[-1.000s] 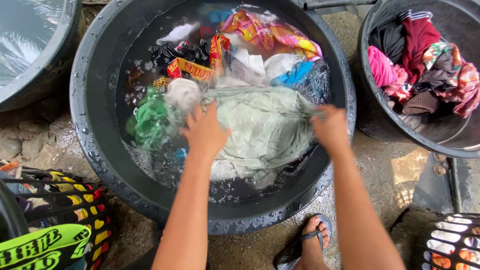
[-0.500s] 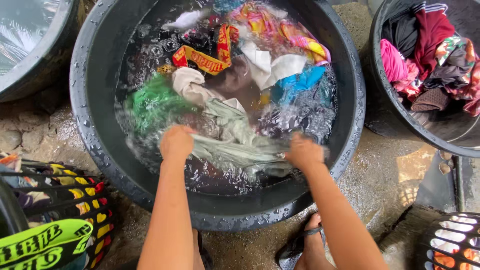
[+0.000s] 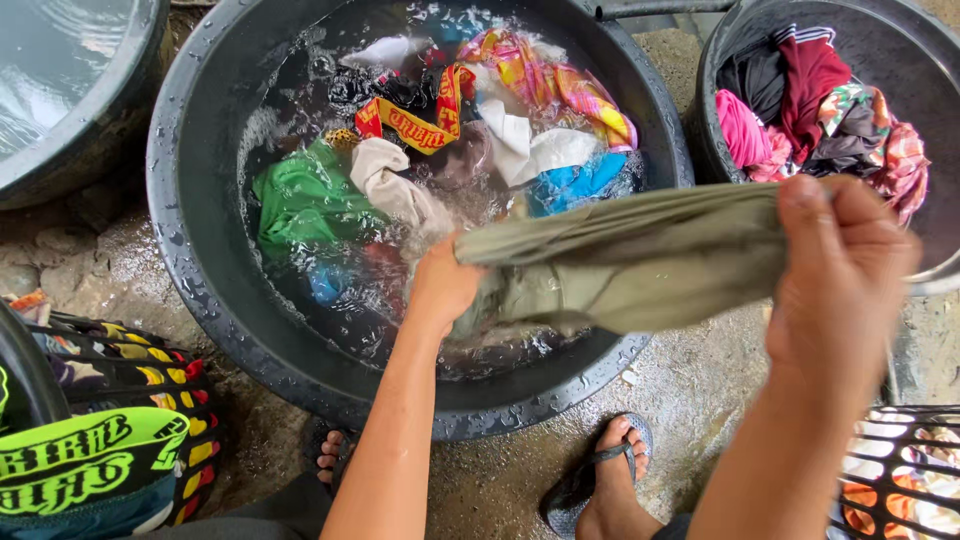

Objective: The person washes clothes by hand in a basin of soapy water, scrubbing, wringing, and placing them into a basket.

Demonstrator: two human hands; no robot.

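head view: left hand [image 3: 440, 285] at frame centre, fingers clamped on one end of wet olive garment [image 3: 640, 262]. right hand [image 3: 838, 270] at right, fist closed on other end. garment stretched between them, lifted above near rim of big black tub [image 3: 190, 250]. tub holds soapy water, green cloth [image 3: 300, 200], blue cloth [image 3: 575, 183]. second tub [image 3: 905, 45] upper right, heaped clothes. sandalled foot [image 3: 610, 480] on wet ground below.
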